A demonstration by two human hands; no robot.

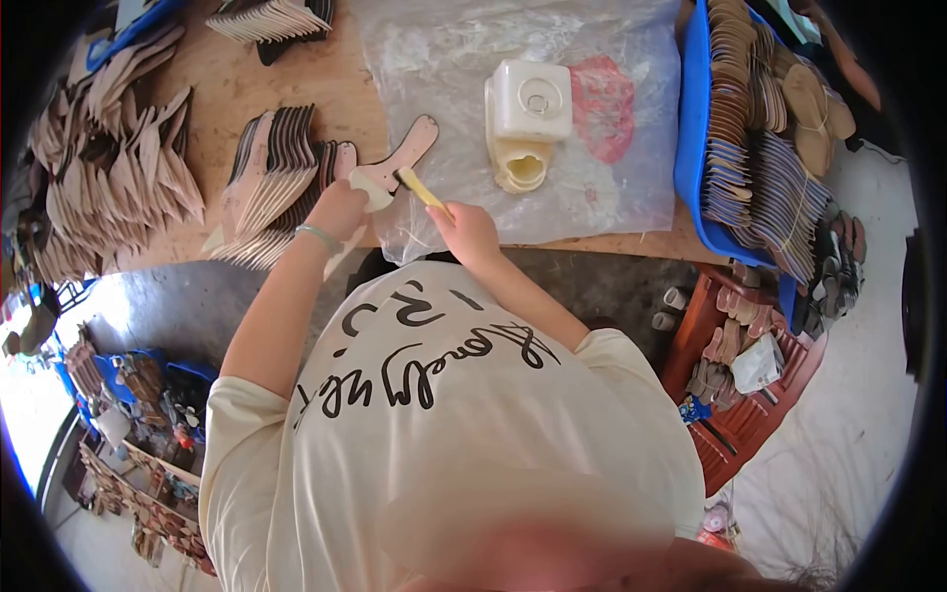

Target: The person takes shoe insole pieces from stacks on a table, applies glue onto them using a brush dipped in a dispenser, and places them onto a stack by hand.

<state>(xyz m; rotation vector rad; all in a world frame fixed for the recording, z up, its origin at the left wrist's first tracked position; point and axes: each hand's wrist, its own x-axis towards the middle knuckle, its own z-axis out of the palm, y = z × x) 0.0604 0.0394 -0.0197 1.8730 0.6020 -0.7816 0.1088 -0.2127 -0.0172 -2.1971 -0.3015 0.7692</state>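
Note:
My right hand (468, 235) grips a brush (426, 191) by its yellow handle, its dark bristles pointing up and left. Close beside them, a small cream-coloured flat piece (372, 192) is pinched in my left hand (341, 209); its exact kind I cannot make out. Just beyond lies a pinkish insole-shaped piece (418, 138) with a dark edge, partly over the plastic sheet (444, 59). Fanned stacks of similar pieces (266, 183) rest by my left hand. A white pot (531, 99) with a yellowed open spout (524, 172) stands right of the brush.
A pink-red patch (604, 109) shows on the sheet beside the pot. At the right edge, a blue crate (694, 148) holds bundled soles (730, 109). More stacked pieces (118, 197) cover the table's left end. A reddish wooden rack (725, 434) stands below right.

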